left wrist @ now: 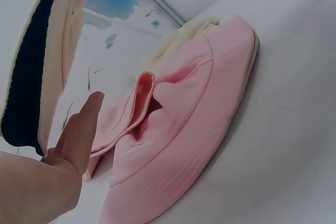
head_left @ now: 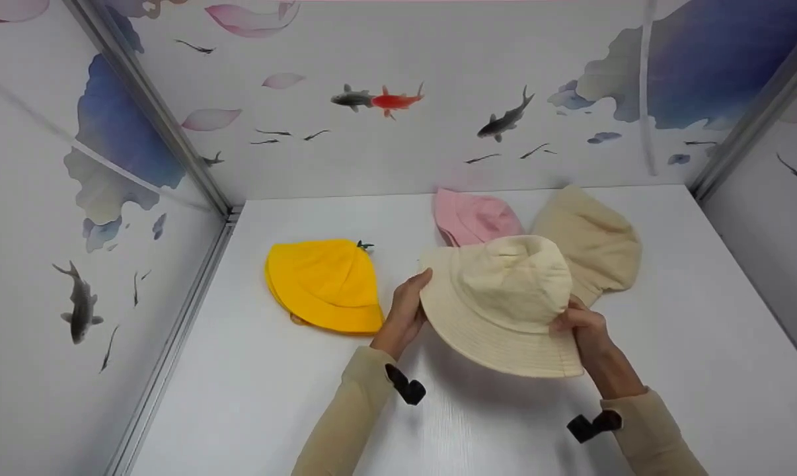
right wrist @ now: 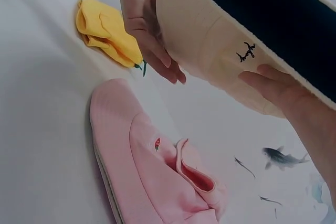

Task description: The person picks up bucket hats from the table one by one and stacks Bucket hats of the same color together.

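Cream bucket hat gripped by left hand and right hand
Crown is tilted away; brim, its long axis slanted down rightward; dark script cannot be read

Wears long, plain beige cloth on both arms: a left sleeve toward the left edge of the table, a right sleeve toward the right edge. Ends it at the wrists in a left cuff and a right cuff, leaving left hand and right hand bare. Bears there a black left device and a matching right device, both small, set on the inner side, facing the opposite arm. Shows on each a rounded base and a blocky head.
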`<state>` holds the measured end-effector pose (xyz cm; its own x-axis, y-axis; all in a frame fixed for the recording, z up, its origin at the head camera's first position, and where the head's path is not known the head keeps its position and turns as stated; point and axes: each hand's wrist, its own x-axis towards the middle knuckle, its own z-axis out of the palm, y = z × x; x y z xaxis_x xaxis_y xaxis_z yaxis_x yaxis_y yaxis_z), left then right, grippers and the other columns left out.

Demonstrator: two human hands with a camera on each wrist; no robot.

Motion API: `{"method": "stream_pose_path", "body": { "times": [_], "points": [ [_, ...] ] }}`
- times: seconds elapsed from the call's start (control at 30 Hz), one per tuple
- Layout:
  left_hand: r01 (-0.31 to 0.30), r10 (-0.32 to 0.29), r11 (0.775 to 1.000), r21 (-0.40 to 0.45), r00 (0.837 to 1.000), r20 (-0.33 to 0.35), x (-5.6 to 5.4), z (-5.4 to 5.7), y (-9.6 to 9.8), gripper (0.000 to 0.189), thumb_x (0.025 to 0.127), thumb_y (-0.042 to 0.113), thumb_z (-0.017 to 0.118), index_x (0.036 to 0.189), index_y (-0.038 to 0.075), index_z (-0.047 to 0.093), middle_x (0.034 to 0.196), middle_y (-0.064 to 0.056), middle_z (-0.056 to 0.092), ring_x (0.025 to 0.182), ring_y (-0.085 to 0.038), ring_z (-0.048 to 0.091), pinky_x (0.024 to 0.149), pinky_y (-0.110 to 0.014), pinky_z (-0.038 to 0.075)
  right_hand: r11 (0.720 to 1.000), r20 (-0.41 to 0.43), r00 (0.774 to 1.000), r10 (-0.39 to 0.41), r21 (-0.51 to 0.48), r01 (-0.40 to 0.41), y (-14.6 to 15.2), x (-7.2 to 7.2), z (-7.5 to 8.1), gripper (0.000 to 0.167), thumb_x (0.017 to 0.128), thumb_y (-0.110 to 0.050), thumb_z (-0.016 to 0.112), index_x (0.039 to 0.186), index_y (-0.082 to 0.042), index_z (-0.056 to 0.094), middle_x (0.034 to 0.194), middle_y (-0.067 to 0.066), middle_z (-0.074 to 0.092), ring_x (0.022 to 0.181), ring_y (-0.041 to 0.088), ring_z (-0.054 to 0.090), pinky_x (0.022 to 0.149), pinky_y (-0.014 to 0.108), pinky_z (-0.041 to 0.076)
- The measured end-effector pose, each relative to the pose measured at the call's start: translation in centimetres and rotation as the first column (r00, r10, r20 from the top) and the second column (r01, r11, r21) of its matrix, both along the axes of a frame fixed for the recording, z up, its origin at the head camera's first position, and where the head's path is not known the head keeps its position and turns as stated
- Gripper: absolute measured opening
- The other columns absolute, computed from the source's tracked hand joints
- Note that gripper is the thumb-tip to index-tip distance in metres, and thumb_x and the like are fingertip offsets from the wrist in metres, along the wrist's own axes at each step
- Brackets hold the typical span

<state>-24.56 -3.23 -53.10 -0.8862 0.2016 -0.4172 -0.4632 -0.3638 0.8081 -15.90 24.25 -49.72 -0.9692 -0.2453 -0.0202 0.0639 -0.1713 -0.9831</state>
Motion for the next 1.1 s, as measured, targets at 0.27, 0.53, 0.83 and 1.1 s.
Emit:
{"method": "stream_pose_path", "body": {
  "times": [0.27, 0.53, 0.83, 1.1],
  "points": [
    [-0.089, 0.089, 0.993, -0.074, 0.996, -0.015, 0.2, 0.4, -1.3, 0.051, 0.100, 0.022, 0.061, 0.144, 0.004, 0.044, 0.103, -0.003, 0.068, 0.080, -0.009, 0.066, 0.065, -0.020, 0.056, 0.977, -0.065, 0.988, 0.143, -0.151, -0.151, 0.5, -0.3, -0.3, 0.068, 0.071, -0.001, 0.035, 0.133, -0.022, 0.054, 0.112, -0.003, 0.061, 0.097, 0.011, 0.057, 0.090, 0.026, 0.050],
    [-0.149, 0.148, 0.984, -0.100, 0.989, -0.013, 0.7, 0.7, -3.0, 0.048, 0.103, 0.018, 0.055, 0.147, 0.007, 0.039, 0.122, -0.010, 0.064, 0.093, -0.014, 0.066, 0.075, -0.023, 0.059, 0.726, -0.300, 0.870, 0.391, -0.482, -0.491, 1.0, -1.3, -1.0, 0.072, 0.077, 0.011, 0.015, 0.143, -0.005, 0.040, 0.137, 0.007, 0.048, 0.121, 0.021, 0.051, 0.100, 0.034, 0.050],
    [-0.176, 0.172, 0.984, -0.039, 0.981, -0.087, 1.4, 0.9, -3.7, 0.040, 0.105, 0.011, 0.048, 0.143, 0.004, 0.036, 0.131, -0.016, 0.058, 0.097, -0.016, 0.066, 0.079, -0.026, 0.060, 0.829, -0.284, 0.888, 0.361, -0.339, -0.445, 1.8, -1.2, -2.0, 0.078, 0.083, 0.016, 0.017, 0.157, -0.010, 0.025, 0.155, 0.003, 0.039, 0.129, 0.017, 0.050, 0.101, 0.031, 0.051],
    [-0.184, 0.183, 0.983, -0.004, 0.978, -0.101, 2.0, 0.3, -4.2, 0.041, 0.107, 0.010, 0.043, 0.145, 0.004, 0.032, 0.137, -0.016, 0.053, 0.102, -0.016, 0.065, 0.086, -0.029, 0.060, 0.942, -0.103, 0.971, 0.217, -0.238, -0.236, 2.1, -1.5, -3.4, 0.073, 0.092, 0.013, 0.034, 0.159, -0.014, 0.026, 0.150, -0.004, 0.046, 0.129, 0.011, 0.052, 0.099, 0.027, 0.052]
  ]
}}
